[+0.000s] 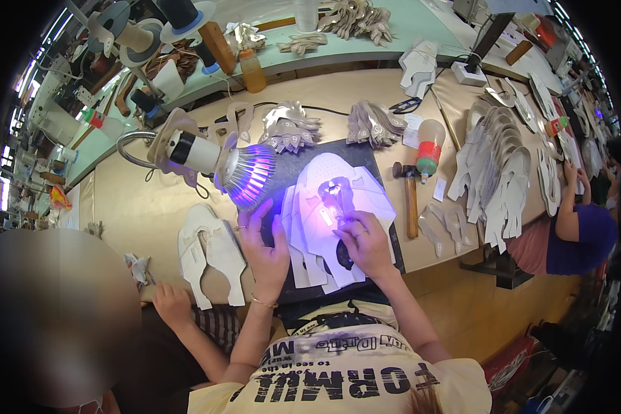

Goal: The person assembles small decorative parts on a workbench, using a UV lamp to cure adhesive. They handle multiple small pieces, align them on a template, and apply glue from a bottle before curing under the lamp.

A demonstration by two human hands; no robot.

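A stack of white shoe upper pieces [324,172], punched with small holes, lies on a dark mat [276,181] under violet light. My right hand [367,247] is over the stack's near part, thumb and fingers pinched together at the cut-out opening; what they grip is too small to make out. My left hand [263,252] is raised beside the stack's left edge, fingers apart, with nothing visible in it. Its fingertips are close to the rim of a finned lamp [247,176] on a flexible neck; whether they touch it cannot be told.
Left lies another white upper [194,238], near a co-worker's hand [171,303]. Bundles of metallic pieces [290,126] are behind the mat. Right are a hammer [410,200], a squeeze bottle [429,148], clear templates [445,228] and a row of uppers [497,165]. Thread spools [136,38] stand back left.
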